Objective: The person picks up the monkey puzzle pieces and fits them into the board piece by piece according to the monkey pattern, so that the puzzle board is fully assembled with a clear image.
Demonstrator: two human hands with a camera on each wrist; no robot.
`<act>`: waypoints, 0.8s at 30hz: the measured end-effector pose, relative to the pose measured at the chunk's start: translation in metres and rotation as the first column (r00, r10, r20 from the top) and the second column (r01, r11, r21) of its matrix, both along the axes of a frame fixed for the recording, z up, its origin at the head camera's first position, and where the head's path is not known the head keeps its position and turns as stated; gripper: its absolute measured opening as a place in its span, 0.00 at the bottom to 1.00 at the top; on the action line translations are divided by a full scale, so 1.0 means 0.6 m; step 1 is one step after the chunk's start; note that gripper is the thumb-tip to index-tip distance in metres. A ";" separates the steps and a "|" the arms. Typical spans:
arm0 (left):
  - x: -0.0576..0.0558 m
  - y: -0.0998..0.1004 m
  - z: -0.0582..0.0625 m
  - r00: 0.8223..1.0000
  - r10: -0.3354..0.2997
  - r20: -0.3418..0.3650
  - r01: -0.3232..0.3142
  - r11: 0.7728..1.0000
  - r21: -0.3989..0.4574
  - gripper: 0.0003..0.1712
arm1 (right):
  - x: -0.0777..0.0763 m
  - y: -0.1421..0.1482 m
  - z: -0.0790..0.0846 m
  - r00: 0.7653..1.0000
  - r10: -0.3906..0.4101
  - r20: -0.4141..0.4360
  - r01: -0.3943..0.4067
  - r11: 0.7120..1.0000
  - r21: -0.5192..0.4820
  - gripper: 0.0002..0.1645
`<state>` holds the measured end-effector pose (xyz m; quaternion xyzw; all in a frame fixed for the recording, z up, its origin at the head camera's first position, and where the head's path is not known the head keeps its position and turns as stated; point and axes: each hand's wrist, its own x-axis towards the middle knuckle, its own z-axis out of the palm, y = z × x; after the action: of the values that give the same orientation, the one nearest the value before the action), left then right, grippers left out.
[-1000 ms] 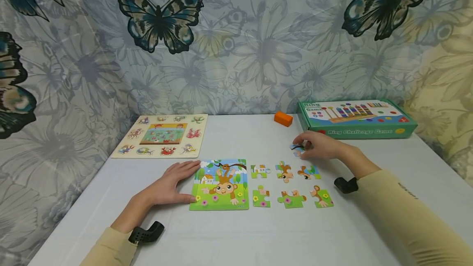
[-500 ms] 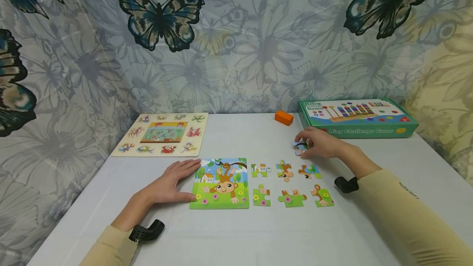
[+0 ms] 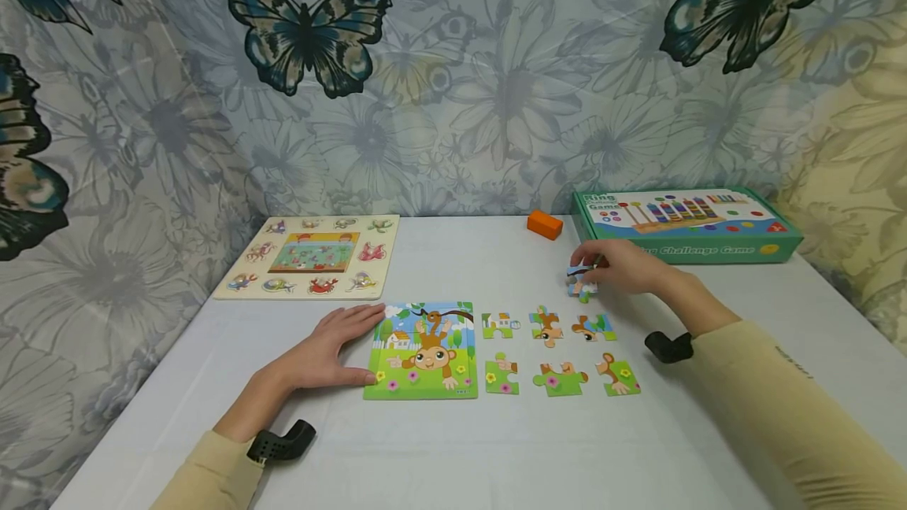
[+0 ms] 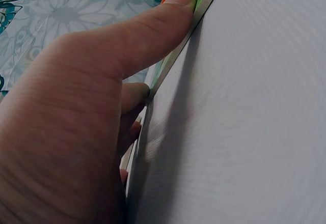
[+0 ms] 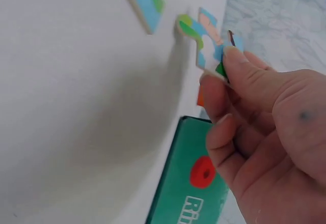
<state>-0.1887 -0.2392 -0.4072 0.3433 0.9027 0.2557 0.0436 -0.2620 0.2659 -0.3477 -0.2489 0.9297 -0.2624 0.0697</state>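
Note:
My left hand [image 3: 324,349] rests against the left edge of a square monkey puzzle board [image 3: 425,352]. Its fingers lie fairly straight at the board's upper left corner, and in the left wrist view the thumb [image 4: 153,33] touches the rim. Beyond the board, at the right, my right hand [image 3: 623,266] pinches a blue and green puzzle piece [image 5: 206,40] between thumb and fingers. The right wrist view shows that piece raised above the table. Several loose pieces lie in two rows right of the board, among them a house piece [image 3: 497,327] and a pink-flower piece [image 3: 560,382].
A green Ring Challenge Game box [image 3: 708,246] stands at the back right, just behind my right hand. Beside it sits an orange block [image 3: 545,224]. A cream board with sea animals [image 3: 386,258] lies at the back left. A patterned cloth hangs behind the white table [image 3: 425,455].
My right hand has moved slightly to the right and back with the puzzle piece, which is now tilted and shows more of its face. The left hand has stayed on the board.

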 end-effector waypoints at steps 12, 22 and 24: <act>-0.001 -0.002 -0.001 1.000 -0.007 -0.006 0.007 1.000 -0.001 0.56 | 0.009 -0.040 0.017 0.995 0.048 0.089 -0.036 0.990 -0.133 0.13; -0.003 -0.002 -0.002 1.000 -0.004 -0.002 0.004 1.000 -0.004 0.56 | -0.003 -0.108 0.009 0.984 0.146 0.105 -0.126 0.975 -0.181 0.12; -0.003 -0.002 -0.002 1.000 -0.003 -0.001 0.003 1.000 -0.007 0.56 | -0.005 -0.124 0.007 0.979 0.169 0.114 -0.146 0.971 -0.191 0.11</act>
<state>-0.1906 -0.2403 -0.4085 0.3444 0.9032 0.2523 0.0446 -0.2651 0.1916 -0.3435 -0.3099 0.8727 -0.3553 0.1273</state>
